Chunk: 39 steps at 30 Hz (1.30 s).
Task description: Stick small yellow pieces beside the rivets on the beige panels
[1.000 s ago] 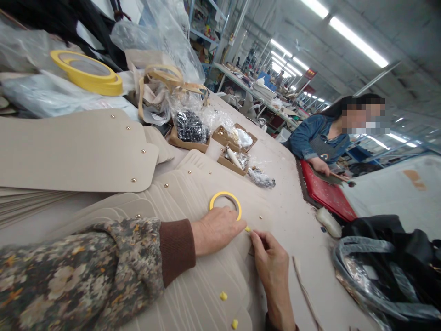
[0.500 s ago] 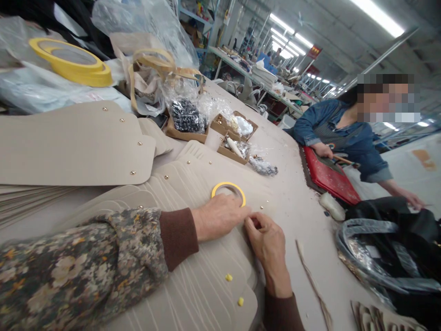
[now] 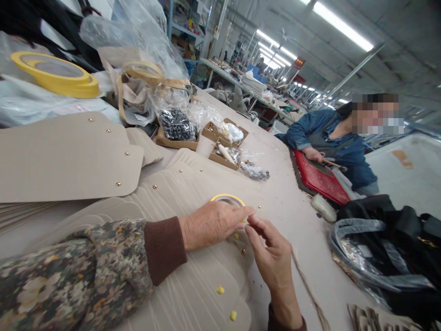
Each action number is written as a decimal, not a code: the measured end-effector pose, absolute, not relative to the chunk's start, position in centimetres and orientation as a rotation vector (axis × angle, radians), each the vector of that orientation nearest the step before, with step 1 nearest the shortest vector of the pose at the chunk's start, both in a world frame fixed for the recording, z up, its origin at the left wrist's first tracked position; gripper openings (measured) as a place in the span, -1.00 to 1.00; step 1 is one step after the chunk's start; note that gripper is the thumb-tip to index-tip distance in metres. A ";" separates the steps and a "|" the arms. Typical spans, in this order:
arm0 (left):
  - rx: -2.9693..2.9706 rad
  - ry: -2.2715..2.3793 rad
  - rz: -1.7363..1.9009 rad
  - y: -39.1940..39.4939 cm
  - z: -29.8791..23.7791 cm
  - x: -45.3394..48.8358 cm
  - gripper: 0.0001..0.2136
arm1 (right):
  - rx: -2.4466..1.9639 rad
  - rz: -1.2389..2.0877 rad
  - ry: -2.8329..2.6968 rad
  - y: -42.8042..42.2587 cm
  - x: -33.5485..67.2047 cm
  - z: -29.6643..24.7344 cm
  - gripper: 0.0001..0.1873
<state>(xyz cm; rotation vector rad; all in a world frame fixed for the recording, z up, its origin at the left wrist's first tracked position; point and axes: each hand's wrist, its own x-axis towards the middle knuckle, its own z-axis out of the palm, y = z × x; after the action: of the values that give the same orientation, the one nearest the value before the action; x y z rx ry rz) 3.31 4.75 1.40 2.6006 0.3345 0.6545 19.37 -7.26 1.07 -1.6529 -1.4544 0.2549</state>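
Note:
My left hand (image 3: 213, 221) rests on the small yellow tape roll (image 3: 227, 199), fingers curled over it and pinched at the tip. My right hand (image 3: 270, 255) meets it fingertip to fingertip, thumb and forefinger pinched; what they hold is too small to make out. Both hands hover over a fanned stack of beige cut panels (image 3: 193, 276) with small metal studs. Two yellow tape bits (image 3: 219, 289) stick to the nearest panels.
A larger beige panel stack (image 3: 69, 156) lies at left, big yellow tape rolls (image 3: 55, 73) behind it. Cardboard trays and bags of hardware (image 3: 223, 151) sit in the middle. A person in denim works at a red mat (image 3: 320, 179). A black bag (image 3: 389, 248) lies at right.
My hands lifted slightly off the panels and the fingertips came together above the tape roll. The person in denim drew an outstretched arm back. The view shifted a little.

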 end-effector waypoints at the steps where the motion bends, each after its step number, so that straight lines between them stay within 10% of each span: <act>1: 2.596 0.339 0.645 4.7 1.5 3.3 -0.68 | -1.627 0.175 -1.517 -7.2 19.1 1.2 -0.80; 13: 2.607 0.290 0.568 4.8 1.7 3.3 -0.91 | -1.712 -0.238 -1.618 -6.9 17.9 0.7 -0.89; 23: 2.739 0.330 0.699 4.1 1.7 4.0 -0.89 | -1.647 0.639 -0.803 -6.6 16.9 1.5 -0.72; 39: 2.826 0.380 0.675 3.1 1.7 4.1 -0.88 | -1.729 0.804 -0.534 -10.3 19.3 -0.4 -0.65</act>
<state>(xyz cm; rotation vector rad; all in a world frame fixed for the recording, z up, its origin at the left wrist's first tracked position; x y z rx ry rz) 4.13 3.08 1.70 2.8257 0.3799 0.6754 19.33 -10.28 -0.42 -1.7289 -0.5341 0.8043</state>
